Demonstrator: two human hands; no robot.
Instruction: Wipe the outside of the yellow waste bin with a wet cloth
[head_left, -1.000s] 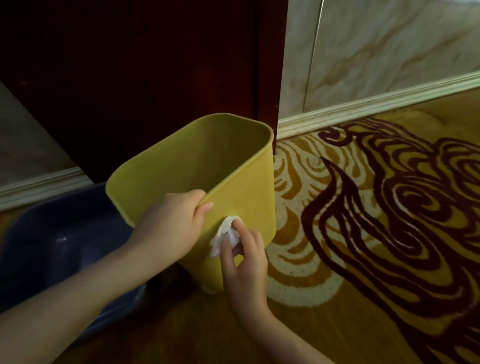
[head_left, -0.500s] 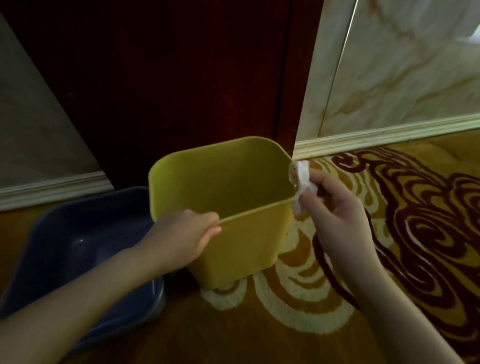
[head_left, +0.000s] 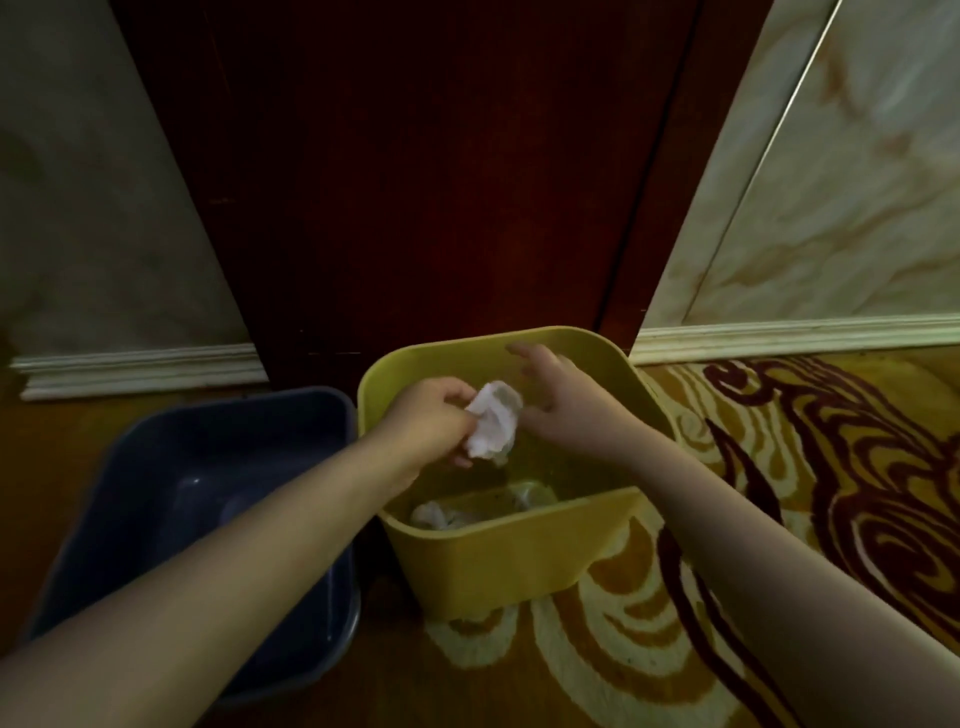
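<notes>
The yellow waste bin (head_left: 511, 558) stands upright on the floor in front of a dark wooden door. Both hands hover above its open top. My left hand (head_left: 434, 418) pinches a crumpled white cloth (head_left: 493, 428) over the opening. Just right of the cloth, my right hand (head_left: 563, 402) has its fingers spread and holds nothing. Some white and clear rubbish (head_left: 470, 512) lies at the bottom of the bin.
A dark blue plastic basin (head_left: 208, 467) sits on the floor touching the bin's left side. A patterned yellow and maroon carpet (head_left: 805, 467) spreads to the right. Marble wall panels with a white skirting board (head_left: 779, 338) flank the door.
The cloth has passed from my right hand to my left hand. My left hand has let go of the bin's rim. The bin, tilted earlier, now stands upright.
</notes>
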